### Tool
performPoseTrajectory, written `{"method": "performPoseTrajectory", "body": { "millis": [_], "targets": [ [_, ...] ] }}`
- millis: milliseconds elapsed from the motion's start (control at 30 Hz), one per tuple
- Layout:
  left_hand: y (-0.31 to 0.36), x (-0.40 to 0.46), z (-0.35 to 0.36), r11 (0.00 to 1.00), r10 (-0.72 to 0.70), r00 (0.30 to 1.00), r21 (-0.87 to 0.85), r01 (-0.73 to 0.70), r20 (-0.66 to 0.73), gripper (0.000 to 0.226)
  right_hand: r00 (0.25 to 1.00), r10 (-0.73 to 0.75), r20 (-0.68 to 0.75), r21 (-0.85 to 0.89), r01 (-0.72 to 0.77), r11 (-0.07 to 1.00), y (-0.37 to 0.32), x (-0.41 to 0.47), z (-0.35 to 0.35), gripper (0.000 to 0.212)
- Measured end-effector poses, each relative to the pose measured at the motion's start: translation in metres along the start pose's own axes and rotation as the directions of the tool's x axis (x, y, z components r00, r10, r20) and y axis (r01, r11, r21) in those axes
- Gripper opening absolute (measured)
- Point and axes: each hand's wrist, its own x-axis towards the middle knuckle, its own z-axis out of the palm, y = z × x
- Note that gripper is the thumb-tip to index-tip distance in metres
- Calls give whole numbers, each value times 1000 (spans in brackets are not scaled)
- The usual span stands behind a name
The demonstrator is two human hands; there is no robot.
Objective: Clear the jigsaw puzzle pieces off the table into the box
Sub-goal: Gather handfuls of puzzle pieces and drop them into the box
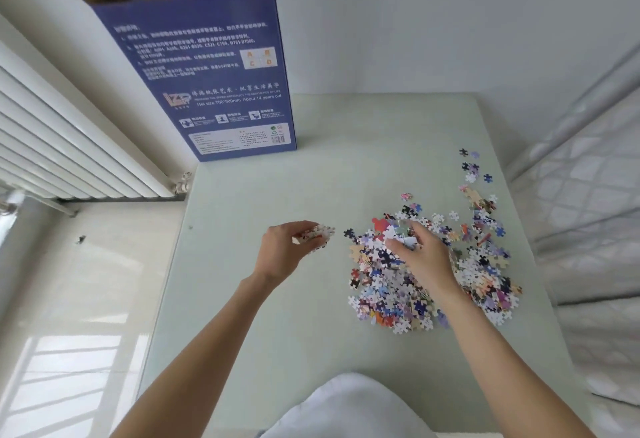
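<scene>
The box (204, 84) stood upright at the bench's (277, 316) upper left corner. The puzzle pieces (429, 264) lay heaped at centre right of the frame, with stray pieces (472, 169) above them, nearer the bench's right edge.

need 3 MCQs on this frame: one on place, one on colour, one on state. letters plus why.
1. Where does the tall printed cardboard box stand?
A. at the table's far left corner
B. on the floor
C. beside the pile on the right

2. What colour is the box's printed face?
A. red
B. blue
C. green

3. What is the left hand doing?
A. lying flat on the table
B. closing the box flap
C. holding a small clump of puzzle pieces

Key: 1 A, its base sits on the pale green table at the far left corner. 2 B, the face is blue with white text. 3 C, its fingers curl round pieces held apart from the loose pile of jigsaw pieces, where the right hand reaches in.
</scene>
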Motion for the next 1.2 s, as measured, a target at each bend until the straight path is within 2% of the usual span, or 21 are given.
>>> {"method": "performPoseTrajectory", "body": {
  "millis": [67, 200, 300, 400, 500, 600, 733, 867, 1000, 1200],
  "targets": [
    [13, 15, -31, 994, 105, 994, 5, -105, -41, 19, 1000, 8, 15, 98, -9, 995, -27, 4, 7, 62],
    [50, 70, -125, 932, 362, 898, 124, -341, -249, 25, 993, -115, 9, 226, 110, 968, -104, 24, 19, 22],
    [76, 123, -205, 881, 473, 791, 231, -413, -389, 25, 977, -211, 3, 291, 201, 935, -174, 47, 26, 20],
    [86, 178, -261, 847, 530, 717, 322, -423, -453, 26, 949, -315, -19, 273, 308, 912, -231, 78, 29, 21],
    [76, 221, -286, 847, 508, 742, 410, -338, -438, 27, 918, -394, -31, 281, 387, 878, -285, 108, 32, 23],
    [65, 241, -291, 811, 519, 780, 489, -321, -350, 26, 886, -462, -37, 230, 458, 859, -329, 135, 37, 23],
    [57, 258, -300, 817, 489, 820, 485, -312, -296, 25, 848, -529, -44, 128, 530, 839, -372, 177, 52, 24],
    [55, 268, -312, 820, 423, 888, 492, -292, -178, 27, 776, -630, -33, -26, 629, 777, -402, 212, 70, 25],
    [51, 270, -319, 851, 422, 892, 409, -329, -162, 18, 674, -736, 59, -207, 730, 652, -416, 228, 91, 29],
    [37, 265, -322, 844, 487, 849, 359, -398, -204, 5, 538, -762, 360, -451, 816, 363, -411, 244, 107, 28]
  ]
}}
